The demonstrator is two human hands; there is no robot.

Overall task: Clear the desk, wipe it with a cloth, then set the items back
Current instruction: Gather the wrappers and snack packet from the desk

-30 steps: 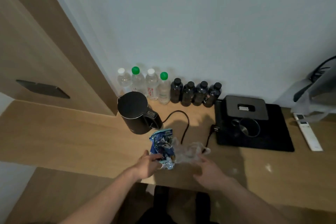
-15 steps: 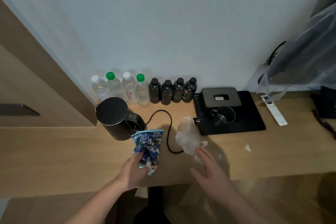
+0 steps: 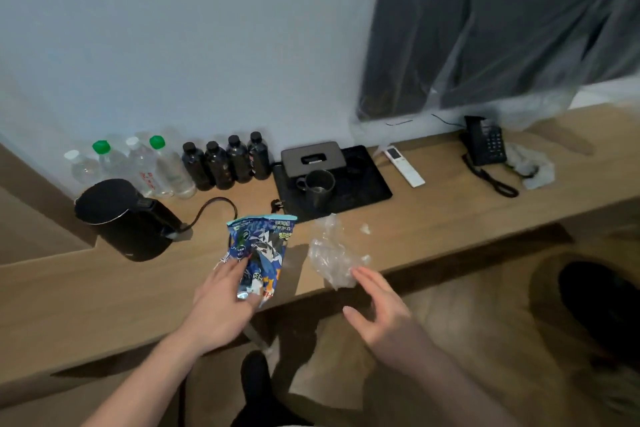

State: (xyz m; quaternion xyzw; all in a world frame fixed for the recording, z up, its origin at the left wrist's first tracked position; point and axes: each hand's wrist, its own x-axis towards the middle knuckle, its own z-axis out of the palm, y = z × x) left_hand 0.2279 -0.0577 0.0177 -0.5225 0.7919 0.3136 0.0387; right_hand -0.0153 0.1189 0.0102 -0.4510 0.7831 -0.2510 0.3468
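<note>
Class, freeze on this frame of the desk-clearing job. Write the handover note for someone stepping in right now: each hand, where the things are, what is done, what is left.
Left hand grips the blue snack bag at the front edge of the desk.
Right hand is open, fingertips at the crumpled clear plastic.
Still on the desk: kettle, bottles, black tray with mug, remote, phone.
Done: nothing visibly cleared yet.
Left: clear everything, wipe, set items back.

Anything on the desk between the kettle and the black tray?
Head view: the kettle cord loops there, its plug by the black tray; otherwise bare desk.
</note>
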